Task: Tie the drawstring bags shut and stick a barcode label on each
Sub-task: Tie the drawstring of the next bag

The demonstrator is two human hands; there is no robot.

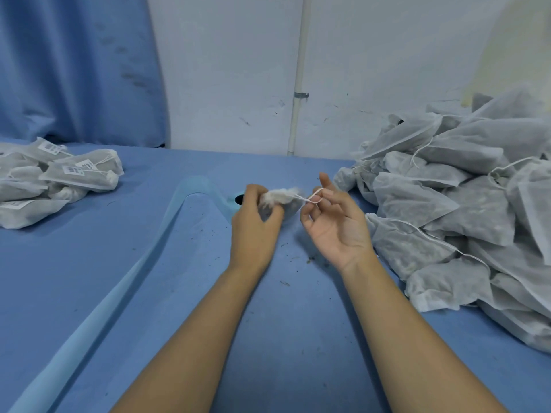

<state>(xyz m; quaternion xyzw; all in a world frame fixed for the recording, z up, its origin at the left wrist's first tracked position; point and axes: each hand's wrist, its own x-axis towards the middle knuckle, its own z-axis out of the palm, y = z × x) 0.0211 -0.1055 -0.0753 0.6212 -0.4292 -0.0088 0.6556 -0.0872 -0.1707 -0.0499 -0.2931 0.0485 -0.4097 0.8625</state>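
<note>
Above the middle of the blue worktop (134, 278), lifted a little off its surface: the tying step in hand, no label on this one yet. Gripping the gathered neck of one small bag (283, 197) with the left hand (253, 228), fingers (257, 194) curled tight round the bunched cloth. Pinching the white drawstring (304, 199) with the right hand (338, 226), thumb and one finger closed on the cord, forefinger straight up, the others loosely bent, palm turned upward. Cord stretched taut between neck and pinch, seemingly looped round a fingertip; already knotted or not, cannot tell.

Next, by judgement: draw the loop through and pull away from the neck, keeping the left grip firm against any loosening of the mouth; after that, reach for a barcode label. Thin, slippery-looking cord, so calls for a steady pinch.

About the look of the bag: thin white non-woven cloth, half see-through, dark loose filling inside, mouth puckered into a fluffy tuft. Mostly hidden behind the left hand.

At the right, a big heap (465, 204) of the same kind, cords hanging loose, no labels visible. At the far left, a smaller group (77, 174), tied, with white barcode labels. Between them, a pale blue strip (167, 228) curving along the worktop; purpose unclear.
</note>
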